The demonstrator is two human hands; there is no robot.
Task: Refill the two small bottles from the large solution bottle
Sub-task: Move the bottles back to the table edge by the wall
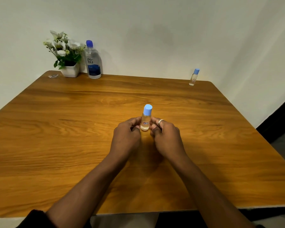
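Note:
A small clear bottle (146, 120) with a light blue cap stands upright at the middle of the wooden table (72, 137). My left hand (127, 134) holds its left side with curled fingers, and my right hand (164, 134), wearing a ring, holds its right side. A second small bottle (194, 77), capped in light blue, stands near the far right corner. The large solution bottle (92, 60), clear with a dark blue cap and blue label, stands at the far left edge against the wall.
A white pot of white flowers (65, 54) sits just left of the large bottle. A small clear scrap (53, 76) lies at the far left corner. The wall runs behind the table; a dark floor strip shows at the right.

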